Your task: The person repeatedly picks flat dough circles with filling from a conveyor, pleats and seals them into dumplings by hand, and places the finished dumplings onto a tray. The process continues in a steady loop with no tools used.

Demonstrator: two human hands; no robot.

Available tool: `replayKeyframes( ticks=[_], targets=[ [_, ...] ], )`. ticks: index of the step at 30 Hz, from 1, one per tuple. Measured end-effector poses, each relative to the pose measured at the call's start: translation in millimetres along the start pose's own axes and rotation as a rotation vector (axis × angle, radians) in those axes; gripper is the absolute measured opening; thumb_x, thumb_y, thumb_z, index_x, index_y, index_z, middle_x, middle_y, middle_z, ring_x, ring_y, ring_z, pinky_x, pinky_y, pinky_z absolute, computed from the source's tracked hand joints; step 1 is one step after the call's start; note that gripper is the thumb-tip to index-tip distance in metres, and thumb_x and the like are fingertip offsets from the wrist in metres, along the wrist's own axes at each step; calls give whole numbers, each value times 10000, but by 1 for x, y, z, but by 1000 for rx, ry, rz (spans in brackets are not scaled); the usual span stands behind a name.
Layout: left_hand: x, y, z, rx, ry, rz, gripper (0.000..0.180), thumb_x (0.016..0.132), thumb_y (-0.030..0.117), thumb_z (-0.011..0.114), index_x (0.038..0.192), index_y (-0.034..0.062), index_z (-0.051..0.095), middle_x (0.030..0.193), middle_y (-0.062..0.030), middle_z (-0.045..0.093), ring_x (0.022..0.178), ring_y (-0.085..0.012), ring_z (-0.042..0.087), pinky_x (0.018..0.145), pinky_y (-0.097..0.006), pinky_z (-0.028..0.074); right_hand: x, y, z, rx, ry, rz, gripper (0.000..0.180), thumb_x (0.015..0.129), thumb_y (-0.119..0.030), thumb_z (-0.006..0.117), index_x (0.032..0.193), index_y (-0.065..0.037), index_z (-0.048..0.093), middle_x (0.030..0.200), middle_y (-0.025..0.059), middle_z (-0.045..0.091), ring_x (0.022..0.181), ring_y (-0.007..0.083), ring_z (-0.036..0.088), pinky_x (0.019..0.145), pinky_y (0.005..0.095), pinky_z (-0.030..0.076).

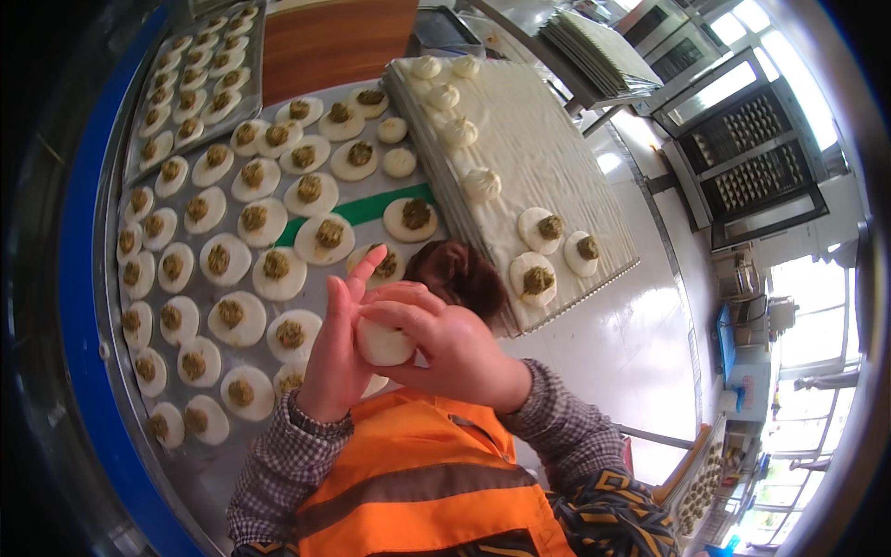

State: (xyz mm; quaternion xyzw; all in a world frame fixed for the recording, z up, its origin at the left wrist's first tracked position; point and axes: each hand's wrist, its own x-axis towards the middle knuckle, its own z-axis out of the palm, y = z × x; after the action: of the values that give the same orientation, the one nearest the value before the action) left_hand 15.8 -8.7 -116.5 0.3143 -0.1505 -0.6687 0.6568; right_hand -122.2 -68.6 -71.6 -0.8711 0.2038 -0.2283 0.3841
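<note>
Both hands, left [336,348] and right [455,348], pinch closed around a smooth, pale dough ball [382,342].

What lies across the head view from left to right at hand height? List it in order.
Blue rim of the table → round white dough discs topped with green-brown filling → left hand → white dough ball → right hand → pale cloth-lined tray.

Steel worktop [371,206] carries rows of flat dough rounds [263,221] topped with green filling. Cloth-lined tray [548,148] bears closed buns [459,133] and filled rounds. Rack ovens [756,153] stand beyond.
</note>
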Motion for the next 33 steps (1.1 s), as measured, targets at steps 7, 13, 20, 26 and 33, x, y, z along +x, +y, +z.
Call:
replayKeyframes(
  ticks=[7, 13, 20, 26, 33],
  targets=[
    [68, 14, -39, 1090, -28, 70, 368, 926, 211, 647, 1202, -23, 584, 1082, -126, 656, 877, -177, 637, 778, -303, 515, 31, 120, -158, 21, 359, 387, 551, 814, -13, 728, 1317, -80, 513, 948, 48, 670, 705, 90, 647, 607, 225, 538],
    [102, 10, -54, 1465, 47, 148, 332, 853, 126, 695, 1141, -20, 620, 1022, -134, 652, 707, -180, 596, 658, -299, 497, 127, 280, -228, -18, 292, 405, 479, 790, -86, 768, 1226, -74, 572, 814, 61, 666, 643, 111, 643, 553, 259, 529],
    [109, 26, -57, 1355, 183, 36, 225, 914, 99, 649, 1113, -6, 637, 906, -19, 638, 685, -62, 514, 636, -211, 454, 193, 352, -205, -422, 125, 430, 461, 837, -206, 747, 1245, -67, 583, 876, 64, 703, 683, 101, 665, 584, 234, 539],
    [125, 5, -16, 1232, -80, -55, 231, 938, 135, 643, 1114, -14, 639, 904, 20, 623, 703, -38, 501, 635, -188, 432, 136, 280, -243, -600, 273, 81, 654, 804, -300, 774, 1332, -32, 499, 1184, 227, 619, 1091, 331, 612, 899, 403, 510],
    [118, -31, 35, 1041, -335, -116, 261, 907, 124, 667, 1102, -44, 626, 958, -32, 664, 839, -57, 588, 742, -220, 497, -47, 150, -228, -273, -4, 605, 218, 931, -195, 655, 1028, -3, 688, 846, 68, 706, 701, 97, 670, 609, 241, 560]
  ],
)
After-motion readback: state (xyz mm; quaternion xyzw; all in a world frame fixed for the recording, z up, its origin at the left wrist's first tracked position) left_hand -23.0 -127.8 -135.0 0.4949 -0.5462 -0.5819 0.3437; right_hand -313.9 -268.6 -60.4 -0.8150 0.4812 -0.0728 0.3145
